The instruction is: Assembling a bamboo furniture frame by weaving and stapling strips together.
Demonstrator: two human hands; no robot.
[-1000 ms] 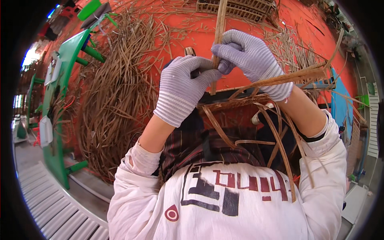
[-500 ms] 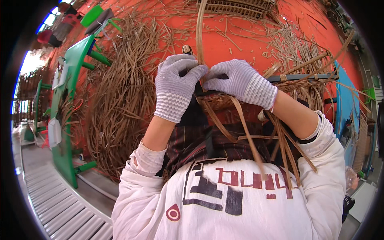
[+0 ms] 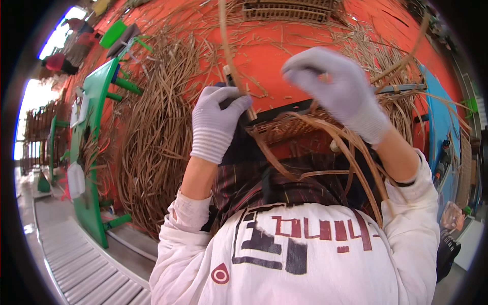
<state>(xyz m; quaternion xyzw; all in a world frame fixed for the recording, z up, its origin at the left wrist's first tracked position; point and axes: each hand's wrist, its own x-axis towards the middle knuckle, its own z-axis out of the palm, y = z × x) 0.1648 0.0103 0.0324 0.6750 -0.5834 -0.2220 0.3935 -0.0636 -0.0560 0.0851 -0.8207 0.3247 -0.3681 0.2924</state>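
Both my hands wear pale knitted gloves. My left hand (image 3: 218, 119) is closed at the left corner of a partly woven basket piece (image 3: 297, 124) with a dark bar along its edge. A long brown flat strip (image 3: 226, 43) runs upward from between its thumb and fingers. My right hand (image 3: 333, 84) is raised above the piece, apart from the left, its fingers bent and smeared by motion. Whether it holds anything cannot be made out. Several loose strips (image 3: 351, 147) hang from the piece and curve over my lap.
A large heap of brown strips (image 3: 157, 137) covers the orange floor (image 3: 269, 56) at left, beside a green table (image 3: 91, 152). A slatted woven rack (image 3: 287, 11) lies at the far side. At right stands a blue board (image 3: 437, 117); a roller conveyor (image 3: 86, 264) is at lower left.
My right hand has come away from the left, moving up and to the right. My left hand remains at the corner, slightly lower. The loose strips over my lap have shifted and bent.
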